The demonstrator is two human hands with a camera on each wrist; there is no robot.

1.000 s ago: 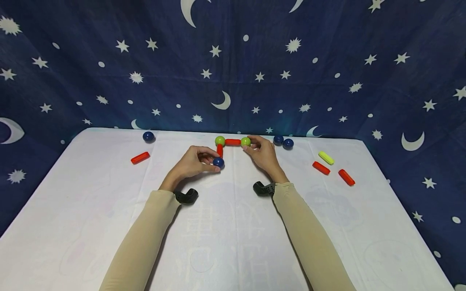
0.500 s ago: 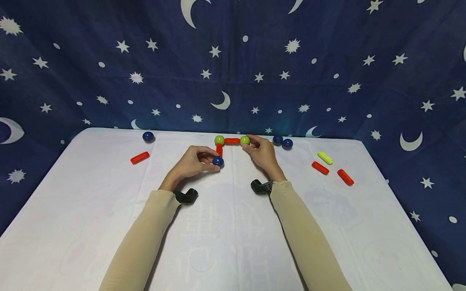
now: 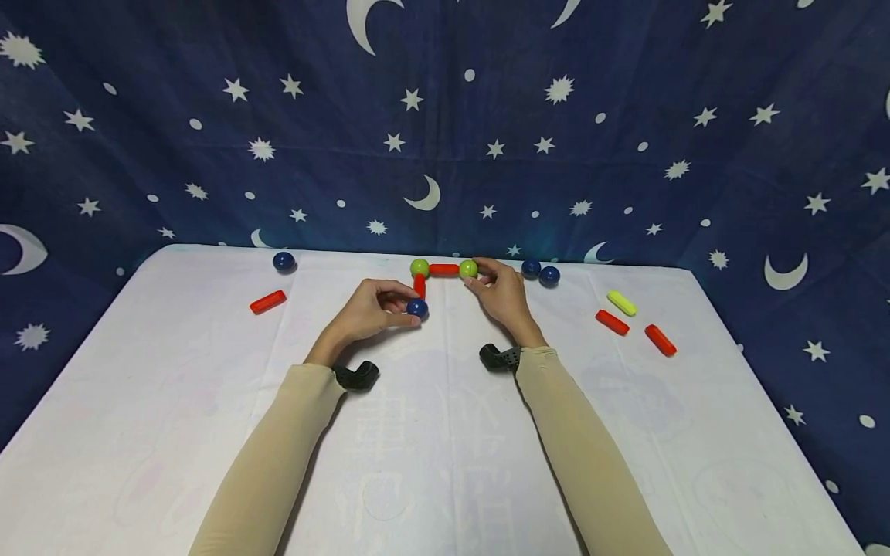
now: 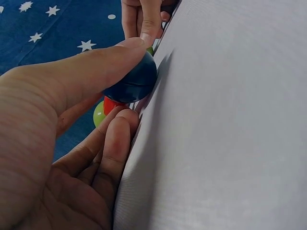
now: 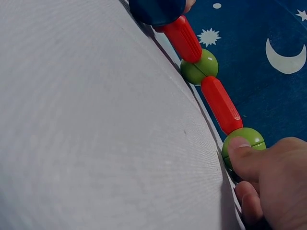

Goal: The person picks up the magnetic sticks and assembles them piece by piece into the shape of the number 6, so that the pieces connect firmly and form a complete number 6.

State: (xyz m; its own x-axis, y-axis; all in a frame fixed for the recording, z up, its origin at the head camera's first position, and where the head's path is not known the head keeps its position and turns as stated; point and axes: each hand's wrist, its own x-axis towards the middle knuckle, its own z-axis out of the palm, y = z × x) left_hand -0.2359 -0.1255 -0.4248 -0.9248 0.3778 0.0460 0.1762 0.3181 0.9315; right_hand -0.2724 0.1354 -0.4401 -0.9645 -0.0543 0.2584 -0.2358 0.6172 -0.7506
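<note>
A joined chain of balls and rods lies near the table's far edge, bent in an L. My left hand [image 3: 375, 310] holds the dark blue ball [image 3: 417, 309] at its near end between thumb and fingers. From that ball a red rod [image 5: 182, 39] runs to a green ball [image 3: 419, 268] at the corner. A second red rod [image 3: 444, 270] links the corner to another green ball [image 5: 243, 146], which my right hand [image 3: 502, 295] pinches, thumb on its top. In the left wrist view the blue ball hides most of the chain.
A dark blue ball [image 3: 283, 262] and a loose red rod [image 3: 267, 302] lie at the left. Two more blue balls [image 3: 549, 276] sit right of my right hand. Farther right are a yellow rod [image 3: 622, 303] and two red rods [image 3: 660, 340]. A starry curtain [image 3: 445, 139] hangs behind the table.
Both hands keep their grip on the chain's two ends. Only a very slight shift of the view and of the right forearm shows; the loose pieces lie as before.
</note>
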